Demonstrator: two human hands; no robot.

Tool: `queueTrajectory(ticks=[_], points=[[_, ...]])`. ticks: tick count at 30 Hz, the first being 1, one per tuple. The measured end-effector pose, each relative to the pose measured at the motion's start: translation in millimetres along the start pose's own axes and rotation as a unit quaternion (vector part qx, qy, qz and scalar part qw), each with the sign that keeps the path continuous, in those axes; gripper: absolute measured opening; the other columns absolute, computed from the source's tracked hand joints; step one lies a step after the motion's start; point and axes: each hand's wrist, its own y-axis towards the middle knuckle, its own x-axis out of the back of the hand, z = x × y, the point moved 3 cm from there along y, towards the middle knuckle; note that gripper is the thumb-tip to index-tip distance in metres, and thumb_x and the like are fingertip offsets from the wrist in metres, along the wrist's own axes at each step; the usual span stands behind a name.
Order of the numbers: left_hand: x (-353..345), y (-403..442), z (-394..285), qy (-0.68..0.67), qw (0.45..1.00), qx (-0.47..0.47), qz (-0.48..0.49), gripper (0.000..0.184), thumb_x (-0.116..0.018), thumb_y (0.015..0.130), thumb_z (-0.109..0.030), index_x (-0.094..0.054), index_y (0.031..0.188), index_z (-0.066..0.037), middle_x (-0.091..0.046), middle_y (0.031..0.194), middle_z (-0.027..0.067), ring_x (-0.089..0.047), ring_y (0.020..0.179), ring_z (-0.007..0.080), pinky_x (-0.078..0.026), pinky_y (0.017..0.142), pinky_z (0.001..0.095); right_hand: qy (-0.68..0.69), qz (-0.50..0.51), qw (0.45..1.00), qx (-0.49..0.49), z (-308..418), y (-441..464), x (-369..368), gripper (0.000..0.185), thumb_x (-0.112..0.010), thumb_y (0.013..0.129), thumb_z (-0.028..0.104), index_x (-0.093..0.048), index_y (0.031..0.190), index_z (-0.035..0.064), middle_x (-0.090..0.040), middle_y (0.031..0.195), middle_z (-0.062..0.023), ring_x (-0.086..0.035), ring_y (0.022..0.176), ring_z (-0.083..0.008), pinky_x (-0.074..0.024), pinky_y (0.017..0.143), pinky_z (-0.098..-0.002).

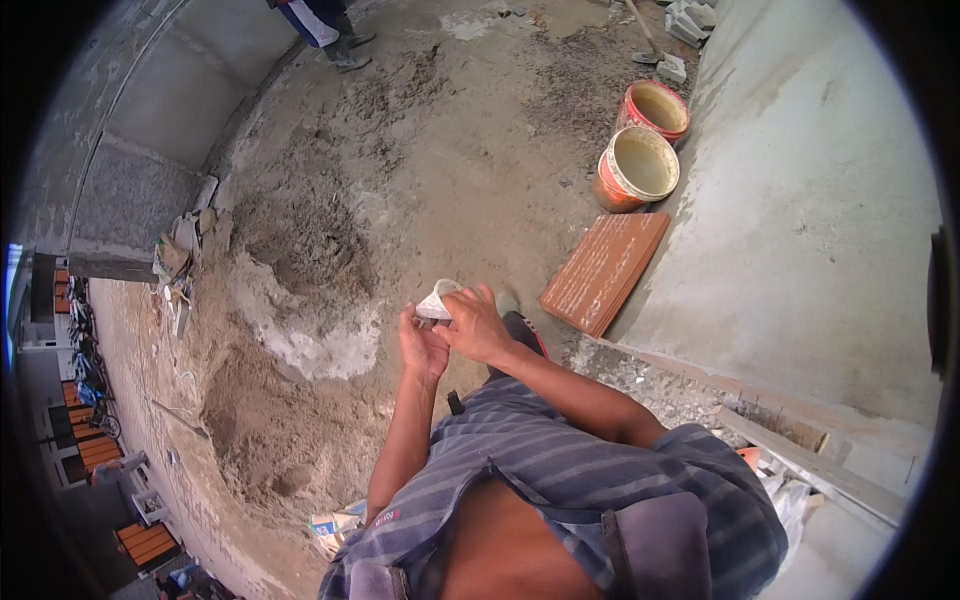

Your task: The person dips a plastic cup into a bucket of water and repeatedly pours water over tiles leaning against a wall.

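Observation:
A small white cup (436,303), scuffed or dusty, is held in front of my body with its rim tilted up. My left hand (424,346) closes on its lower left side, fingertips against the wall. From the other side my right hand (478,326) grips it, fingers curled over the cup and hiding part of it. What is inside the cup cannot be made out. Below my hands lies sandy ground with a pale patch of powder (325,345).
Two buckets of cloudy water, one nearer (642,165) and one behind (657,108), stand by the grey wall (800,190). Stacked brown tiles (608,270) lean there. Mounds of sand (265,420) lie left. A person's boots (347,55) and a hoe (648,52) appear at the far end.

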Motion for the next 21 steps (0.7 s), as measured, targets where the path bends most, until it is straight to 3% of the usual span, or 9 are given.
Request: queueTrajectory(ticks=[2,5,9,10,14,17,18,21], points=[[-19.5,19.8,-13.4,-0.008,0.999,0.021,-0.024,0.050,-0.059,0.100,-0.046,-0.051,0.128,-0.005,-0.062,0.126,0.0123,-0.063,0.115,0.0298,-0.052,0.103,0.0452,0.036,0.031,0.998,-0.037,-1.9,28.3,0.9,0.034,-0.070,0.090,0.018,-0.065,0.120,0.0044,-0.069,0.112,-0.0133,-0.062,0.114,-0.0312,-0.0308,0.109,-0.0563],[-55.1,51.0,-40.8,0.022,0.999,0.006,0.040,0.059,-0.058,0.100,-0.051,-0.048,0.134,-0.004,-0.061,0.129,0.0127,-0.061,0.120,0.0306,-0.050,0.105,0.0460,0.017,-0.017,1.000,0.005,-5.7,72.0,10.6,0.033,-0.065,0.093,0.015,-0.063,0.123,0.0039,-0.070,0.110,-0.0144,-0.064,0.111,-0.0329,-0.0313,0.109,-0.0600],[-89.7,95.5,-78.0,0.023,0.998,-0.014,0.060,0.054,-0.057,0.101,-0.050,-0.054,0.129,-0.004,-0.065,0.126,0.0135,-0.064,0.118,0.0297,-0.051,0.104,0.0453,0.050,0.057,0.996,-0.045,-19.3,141.2,21.9,0.023,-0.061,0.095,0.014,-0.057,0.116,0.0053,-0.069,0.108,-0.0167,-0.066,0.109,-0.0353,-0.0287,0.111,-0.0652],[-89.7,111.0,-85.2,0.014,0.996,-0.006,0.089,0.052,-0.055,0.103,-0.047,-0.057,0.129,-0.002,-0.065,0.129,0.0144,-0.063,0.119,0.0291,-0.050,0.105,0.0449,0.053,0.027,0.998,-0.024,-20.3,154.7,23.6,0.021,-0.059,0.096,0.016,-0.053,0.114,0.0068,-0.069,0.107,-0.0162,-0.066,0.107,-0.0366,-0.0288,0.111,-0.0657],[-125.8,160.3,-117.1,0.023,0.992,0.009,0.127,0.044,-0.052,0.106,-0.039,-0.057,0.129,-0.002,-0.066,0.128,0.0135,-0.062,0.121,0.0277,-0.049,0.107,0.0429,0.064,-0.003,0.998,0.013,-41.7,214.2,29.8,0.025,-0.057,0.094,0.013,-0.048,0.116,0.0078,-0.069,0.100,-0.0167,-0.066,0.103,-0.0374,-0.0304,0.107,-0.0612],[-154.7,201.7,-133.8,0.040,0.989,0.015,0.140,0.044,-0.053,0.106,-0.038,-0.055,0.131,-0.002,-0.066,0.128,0.0137,-0.062,0.120,0.0273,-0.049,0.106,0.0429,0.138,0.091,0.985,-0.058,-67.9,267.0,48.2,0.025,-0.059,0.095,0.016,-0.052,0.116,0.0061,-0.069,0.105,-0.0170,-0.066,0.109,-0.0342,-0.0317,0.106,-0.0610],[-166.1,212.1,-135.7,0.058,0.990,0.007,0.127,0.045,-0.056,0.105,-0.039,-0.055,0.131,-0.003,-0.066,0.126,0.0128,-0.063,0.118,0.0262,-0.050,0.104,0.0431,0.133,0.048,0.989,-0.049,-75.3,282.6,54.1,0.027,-0.061,0.092,0.013,-0.050,0.114,0.0025,-0.068,0.100,-0.0208,-0.066,0.105,-0.0402,-0.0401,0.098,-0.0579],[-210.7,250.5,-146.4,0.074,0.983,0.050,0.163,0.044,-0.059,0.103,-0.041,-0.058,0.128,-0.004,-0.067,0.124,0.0118,-0.063,0.117,0.0258,-0.051,0.101,0.0433,0.117,-0.049,0.991,-0.052,-78.6,319.0,86.1,0.031,-0.064,0.089,0.011,-0.048,0.112,-0.0011,-0.066,0.095,-0.0253,-0.065,0.097,-0.0463,-0.0475,0.085,-0.0555]])
